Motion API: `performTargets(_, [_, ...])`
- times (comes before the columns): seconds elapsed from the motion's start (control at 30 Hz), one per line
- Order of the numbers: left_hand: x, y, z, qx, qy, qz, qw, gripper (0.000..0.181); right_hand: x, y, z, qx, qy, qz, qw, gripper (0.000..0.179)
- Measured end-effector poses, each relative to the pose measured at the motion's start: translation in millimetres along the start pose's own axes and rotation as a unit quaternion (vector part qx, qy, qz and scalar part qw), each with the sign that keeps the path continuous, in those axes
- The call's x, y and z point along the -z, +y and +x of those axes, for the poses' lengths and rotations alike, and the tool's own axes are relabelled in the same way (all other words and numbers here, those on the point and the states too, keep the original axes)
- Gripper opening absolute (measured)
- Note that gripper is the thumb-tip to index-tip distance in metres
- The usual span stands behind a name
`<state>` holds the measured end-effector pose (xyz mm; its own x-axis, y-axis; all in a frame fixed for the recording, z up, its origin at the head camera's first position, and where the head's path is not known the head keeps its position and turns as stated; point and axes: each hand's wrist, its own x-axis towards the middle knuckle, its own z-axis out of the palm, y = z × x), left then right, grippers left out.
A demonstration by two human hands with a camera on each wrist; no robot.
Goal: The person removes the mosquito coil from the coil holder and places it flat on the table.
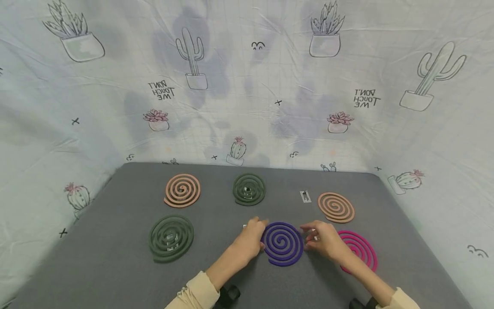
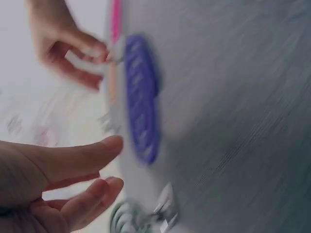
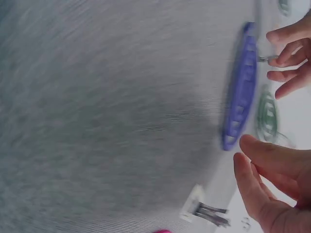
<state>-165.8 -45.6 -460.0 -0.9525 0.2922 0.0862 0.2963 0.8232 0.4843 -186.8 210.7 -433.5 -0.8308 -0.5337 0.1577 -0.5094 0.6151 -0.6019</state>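
Note:
A purple spiral mosquito coil (image 1: 282,241) lies flat on the grey table between my two hands. At its left edge is my left hand (image 1: 248,238), thumb and fingers parted around empty space in the left wrist view. My right hand (image 1: 326,241) hovers just off the coil's right side, fingers loosely bent and holding nothing. A small metal stand (image 3: 206,211) sits by the right hand in the right wrist view, and another metal stand (image 2: 167,208) shows near the left hand. My right wrist partly covers a pink coil (image 1: 366,246).
Green coils (image 1: 171,238) (image 1: 248,189) and an orange coil (image 1: 182,190) lie left and at the back. Another orange coil (image 1: 335,207) is at the right, near a flat metal stand (image 1: 305,196). A cactus-print cloth (image 1: 247,116) encloses the table's back and sides.

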Motion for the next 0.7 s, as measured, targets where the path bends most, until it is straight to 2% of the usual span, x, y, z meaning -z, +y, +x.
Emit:
performTargets(0.07, [30.3,3.5,0.8,0.004,0.009,-0.036,0.9993,0.062,4,-3,2.1,-0.009,0.027,0.016,0.9995,0.037])
performTargets(0.13, [60.6,3.0,3.1,0.02,0.016,-0.092,0.9954,0.059,8,-5,6.7,-0.013,0.042,0.036,0.9984,0.036])
performTargets(0.23, [78.7,-20.7,9.8,0.016,0.052,-0.143,0.9882,0.052,10,-5,16.2,-0.019,0.034,0.08,0.9961,0.035])
performTargets(0.33, [82.1,-48.0,17.5,0.012,0.09,-0.17,0.9813,0.045,10,-7,28.6,-0.056,0.013,0.14,0.9885,0.037])
performTargets(0.43, [79.1,-71.4,27.9,0.008,0.13,-0.175,0.9759,0.041,8,-10,47.8,-0.095,0.004,0.197,0.9757,0.041])
performTargets(0.5, [76.6,-83.3,35.8,0.01,0.147,-0.171,0.9741,0.039,5,-12,64.2,-0.106,0.001,0.229,0.9676,0.044])
performTargets(0.6, [73.6,-95.8,47.4,0.025,0.154,-0.155,0.9755,0.039,-4,-11,88.9,-0.097,-0.005,0.265,0.9593,0.046])
performTargets(0.7, [71.4,-103.3,57.6,0.046,0.145,-0.145,0.9777,0.042,-16,-6,107.8,-0.093,-0.003,0.274,0.9572,0.05])
